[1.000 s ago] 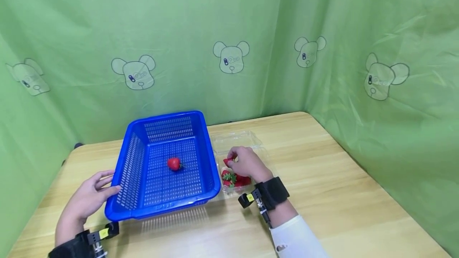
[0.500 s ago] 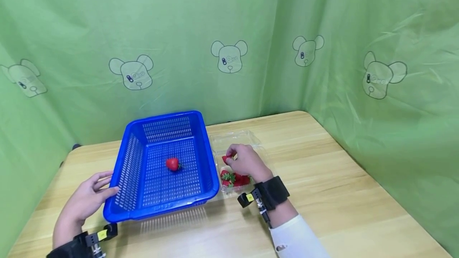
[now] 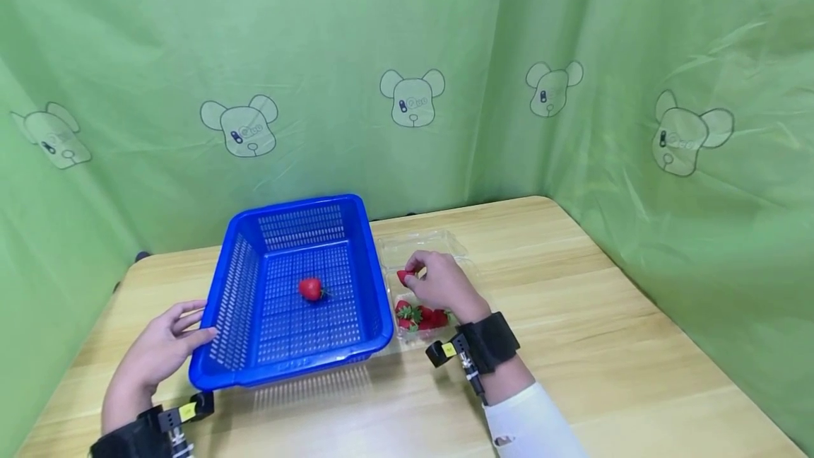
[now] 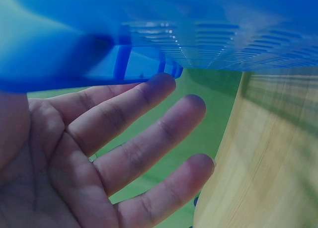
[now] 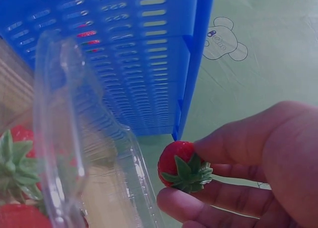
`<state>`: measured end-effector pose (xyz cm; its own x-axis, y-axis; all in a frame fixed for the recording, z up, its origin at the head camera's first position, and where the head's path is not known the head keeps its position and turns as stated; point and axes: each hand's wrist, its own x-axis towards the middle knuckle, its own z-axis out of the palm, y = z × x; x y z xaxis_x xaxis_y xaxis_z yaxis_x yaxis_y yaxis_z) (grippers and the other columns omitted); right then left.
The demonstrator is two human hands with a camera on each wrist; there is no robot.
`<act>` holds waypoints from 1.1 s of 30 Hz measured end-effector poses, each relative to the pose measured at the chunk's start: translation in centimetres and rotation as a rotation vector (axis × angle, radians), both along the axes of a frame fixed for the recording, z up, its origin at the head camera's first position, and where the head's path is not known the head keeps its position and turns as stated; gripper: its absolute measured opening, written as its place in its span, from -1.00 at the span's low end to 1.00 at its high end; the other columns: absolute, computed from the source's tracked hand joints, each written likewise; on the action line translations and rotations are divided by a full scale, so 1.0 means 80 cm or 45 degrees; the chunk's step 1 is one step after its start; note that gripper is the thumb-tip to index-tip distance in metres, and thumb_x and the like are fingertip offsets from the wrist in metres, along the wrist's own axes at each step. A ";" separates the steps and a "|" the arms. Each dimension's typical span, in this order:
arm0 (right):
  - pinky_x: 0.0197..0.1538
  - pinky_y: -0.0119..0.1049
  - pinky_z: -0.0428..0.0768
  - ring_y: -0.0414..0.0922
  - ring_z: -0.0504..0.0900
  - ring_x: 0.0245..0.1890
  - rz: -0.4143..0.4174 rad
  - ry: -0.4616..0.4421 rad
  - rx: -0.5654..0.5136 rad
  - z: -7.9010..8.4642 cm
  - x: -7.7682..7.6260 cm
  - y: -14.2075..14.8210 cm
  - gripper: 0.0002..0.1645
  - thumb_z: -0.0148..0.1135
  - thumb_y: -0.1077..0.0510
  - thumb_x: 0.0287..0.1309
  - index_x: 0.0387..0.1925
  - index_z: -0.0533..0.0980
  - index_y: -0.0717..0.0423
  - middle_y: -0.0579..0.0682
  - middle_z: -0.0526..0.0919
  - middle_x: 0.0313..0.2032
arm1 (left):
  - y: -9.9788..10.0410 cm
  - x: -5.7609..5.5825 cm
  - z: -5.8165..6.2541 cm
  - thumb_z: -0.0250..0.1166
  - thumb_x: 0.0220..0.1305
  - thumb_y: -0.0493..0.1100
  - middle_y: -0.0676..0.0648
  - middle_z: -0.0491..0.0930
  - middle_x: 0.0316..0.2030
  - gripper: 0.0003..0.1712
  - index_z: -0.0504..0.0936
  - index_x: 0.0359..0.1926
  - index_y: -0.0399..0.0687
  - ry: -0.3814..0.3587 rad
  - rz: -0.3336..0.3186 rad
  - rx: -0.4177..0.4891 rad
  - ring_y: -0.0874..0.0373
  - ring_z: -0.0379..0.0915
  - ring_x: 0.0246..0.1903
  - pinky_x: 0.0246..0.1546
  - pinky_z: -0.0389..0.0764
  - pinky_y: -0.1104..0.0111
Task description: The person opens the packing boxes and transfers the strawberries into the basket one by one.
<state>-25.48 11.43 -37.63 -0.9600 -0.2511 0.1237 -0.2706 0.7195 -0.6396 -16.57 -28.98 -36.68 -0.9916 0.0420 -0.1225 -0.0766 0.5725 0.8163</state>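
My right hand (image 3: 441, 280) pinches a strawberry (image 5: 180, 164) between thumb and fingers, over the clear plastic box (image 5: 124, 168). In the right wrist view its green leaves face the camera. Several more strawberries (image 3: 425, 316) lie in the near part of the box. My left hand (image 3: 162, 345) holds the left rim of the blue basket (image 3: 289, 373), thumb over the rim. In the left wrist view its other fingers (image 4: 149, 143) stretch along the outside, beneath the rim. One strawberry (image 3: 311, 289) lies on the basket's slotted floor.
The box's lid (image 3: 420, 244) lies folded back behind it, and the box stands right beside the basket's right wall. Everything stands on a wooden table (image 3: 610, 345). A green curtain (image 3: 331, 34) with printed bear heads hangs behind and at both sides.
My right hand has risen slightly away from the strawberries in the box, with its strawberry still pinched. The left hand stays at the basket's rim; the head view shifts a little.
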 end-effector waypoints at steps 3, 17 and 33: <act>-0.64 -0.32 0.51 -0.18 0.49 -0.67 -0.002 -0.002 -0.022 0.004 0.001 -0.001 -0.93 0.25 0.15 0.16 -0.30 0.57 0.05 -0.02 0.63 -0.33 | -0.001 -0.001 0.001 0.17 0.35 -0.09 -0.56 0.22 0.26 -0.25 0.07 0.35 -0.41 -0.005 0.004 -0.004 -0.40 0.18 0.22 0.12 0.44 -0.18; -0.58 -0.32 0.55 -0.19 0.56 -0.55 -0.007 0.021 -0.053 0.007 0.005 -0.003 -0.94 0.26 0.17 0.16 -0.31 0.57 0.05 -0.01 0.65 -0.31 | 0.003 0.001 0.001 0.16 0.35 -0.13 -0.57 0.21 0.26 -0.26 0.05 0.35 -0.43 -0.014 0.001 0.003 -0.40 0.19 0.22 0.11 0.46 -0.15; -0.60 -0.33 0.55 -0.20 0.57 -0.53 -0.004 0.035 -0.063 0.013 0.009 -0.005 -0.94 0.27 0.19 0.14 -0.31 0.56 0.06 -0.01 0.65 -0.31 | 0.001 0.001 0.000 0.17 0.35 -0.11 -0.57 0.22 0.25 -0.26 0.07 0.34 -0.44 0.005 -0.006 -0.001 -0.39 0.20 0.21 0.12 0.44 -0.17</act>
<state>-24.80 11.05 -36.57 -0.9569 -0.2411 0.1621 -0.2863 0.6882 -0.6667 -16.52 -28.91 -36.66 -0.9918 0.0464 -0.1187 -0.0708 0.5735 0.8161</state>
